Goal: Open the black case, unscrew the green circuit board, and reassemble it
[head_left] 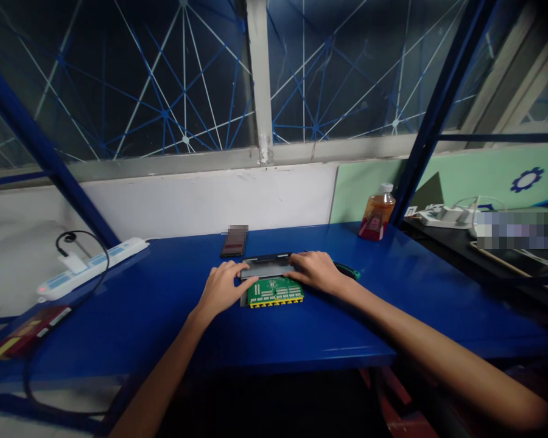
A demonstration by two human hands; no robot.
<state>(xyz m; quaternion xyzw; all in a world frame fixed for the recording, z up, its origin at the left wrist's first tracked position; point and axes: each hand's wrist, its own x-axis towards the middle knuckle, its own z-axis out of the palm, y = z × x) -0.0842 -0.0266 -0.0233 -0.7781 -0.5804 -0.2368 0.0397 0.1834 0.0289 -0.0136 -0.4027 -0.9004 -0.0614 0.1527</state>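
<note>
"Holding what, those two hands?"

"One flat grey plate. The left hand grips its left end, and the right hand grips its right end."

"Where is it?"

"Above the blue tabletop, at the far edge of the green board. I can't tell if they touch."

"What's close by?"

"A phone lies past it, and a green and black handle pokes out beside the right hand."

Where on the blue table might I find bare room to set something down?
Left, between the power strip and left hand; right, between the drink bottle and right forearm. The middle is crowded by the right hand, grey panel, green circuit board and phone.
</note>
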